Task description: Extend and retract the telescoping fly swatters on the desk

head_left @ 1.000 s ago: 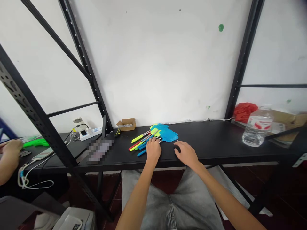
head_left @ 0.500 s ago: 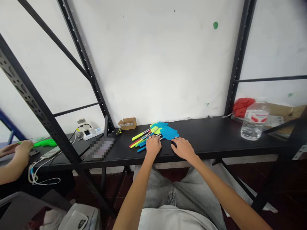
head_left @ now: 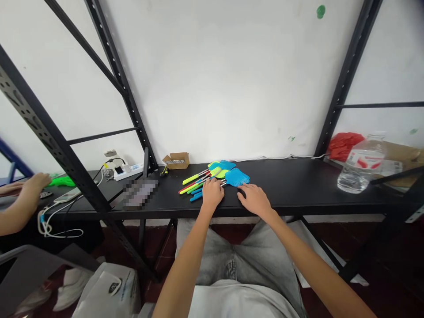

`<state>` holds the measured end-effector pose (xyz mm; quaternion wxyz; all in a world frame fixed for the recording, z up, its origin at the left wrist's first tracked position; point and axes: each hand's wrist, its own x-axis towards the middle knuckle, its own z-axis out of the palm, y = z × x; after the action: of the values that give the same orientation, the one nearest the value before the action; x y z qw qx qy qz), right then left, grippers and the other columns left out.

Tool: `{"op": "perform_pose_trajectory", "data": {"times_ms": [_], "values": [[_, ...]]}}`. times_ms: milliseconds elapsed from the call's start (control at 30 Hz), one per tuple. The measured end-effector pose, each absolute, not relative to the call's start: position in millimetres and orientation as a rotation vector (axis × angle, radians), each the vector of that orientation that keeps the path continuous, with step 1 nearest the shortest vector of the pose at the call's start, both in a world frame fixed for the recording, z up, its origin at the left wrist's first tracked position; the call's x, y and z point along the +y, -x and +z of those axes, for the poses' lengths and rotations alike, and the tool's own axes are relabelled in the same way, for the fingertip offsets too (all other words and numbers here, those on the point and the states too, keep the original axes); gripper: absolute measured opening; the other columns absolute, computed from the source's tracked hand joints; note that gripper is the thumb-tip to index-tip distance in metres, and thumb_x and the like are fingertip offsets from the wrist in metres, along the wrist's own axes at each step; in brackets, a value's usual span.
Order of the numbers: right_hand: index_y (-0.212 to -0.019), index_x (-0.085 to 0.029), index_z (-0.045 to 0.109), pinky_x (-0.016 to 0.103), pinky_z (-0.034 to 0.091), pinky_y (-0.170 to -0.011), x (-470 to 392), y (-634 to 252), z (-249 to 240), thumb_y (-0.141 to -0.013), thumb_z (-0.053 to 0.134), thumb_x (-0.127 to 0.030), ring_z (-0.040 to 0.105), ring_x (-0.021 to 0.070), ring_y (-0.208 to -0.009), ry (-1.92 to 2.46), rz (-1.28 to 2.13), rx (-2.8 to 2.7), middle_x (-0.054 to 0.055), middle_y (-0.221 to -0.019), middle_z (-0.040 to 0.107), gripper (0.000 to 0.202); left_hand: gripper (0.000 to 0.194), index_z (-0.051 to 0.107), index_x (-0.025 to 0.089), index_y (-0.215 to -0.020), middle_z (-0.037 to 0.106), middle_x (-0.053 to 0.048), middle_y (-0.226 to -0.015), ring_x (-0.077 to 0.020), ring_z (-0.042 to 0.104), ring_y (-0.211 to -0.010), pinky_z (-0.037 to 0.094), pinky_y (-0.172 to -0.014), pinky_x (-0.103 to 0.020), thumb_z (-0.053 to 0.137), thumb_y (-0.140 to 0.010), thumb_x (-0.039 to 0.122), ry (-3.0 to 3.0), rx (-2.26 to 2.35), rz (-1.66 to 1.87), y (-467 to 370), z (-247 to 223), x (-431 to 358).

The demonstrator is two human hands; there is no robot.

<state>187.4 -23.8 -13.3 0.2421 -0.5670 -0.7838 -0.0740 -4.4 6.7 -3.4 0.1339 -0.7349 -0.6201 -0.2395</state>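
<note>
Several fly swatters [head_left: 237,177] with blue and yellow-green heads lie in an overlapping pile on the black table [head_left: 291,185], their coloured handles pointing left. My left hand [head_left: 213,191] rests over the metal rods at the front of the pile, fingers bent down on them; whether it grips one is hidden. Just right of the front blue head, my right hand [head_left: 254,197] lies on the table edge with its fingers apart and nothing in it, fingertips close to that head.
Behind the pile's left end stands a small cardboard box [head_left: 176,160]. A power strip [head_left: 128,172] and a blurred flat object [head_left: 141,193] lie left. Rightward are a water bottle [head_left: 361,163] and red bag [head_left: 345,145]. Another person's hands [head_left: 31,187] are far left.
The view has shifted slightly. The front blue swatter head now lies more apart from the other heads, which are more spread. My hands stay in nearly the same places.
</note>
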Motion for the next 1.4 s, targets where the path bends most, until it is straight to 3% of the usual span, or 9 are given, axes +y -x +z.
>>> {"op": "perform_pose_trajectory", "data": {"times_ms": [1400], "values": [[-0.131,-0.021,0.066,0.040,0.043,-0.099,-26.5,-184.1,-13.7,-0.100,0.042,-0.038,0.056,0.0293,-0.127,1.570,-0.152,-2.140,0.011,-0.140,0.063,0.043,0.027,0.075,0.022,-0.108,0.070,-0.008,-0.108,-0.0253,0.060,-0.106,0.045,-0.093,-0.035,0.053,-0.092,0.019,2.162,-1.775,-0.765,8.8,-2.1,4.4]]}}
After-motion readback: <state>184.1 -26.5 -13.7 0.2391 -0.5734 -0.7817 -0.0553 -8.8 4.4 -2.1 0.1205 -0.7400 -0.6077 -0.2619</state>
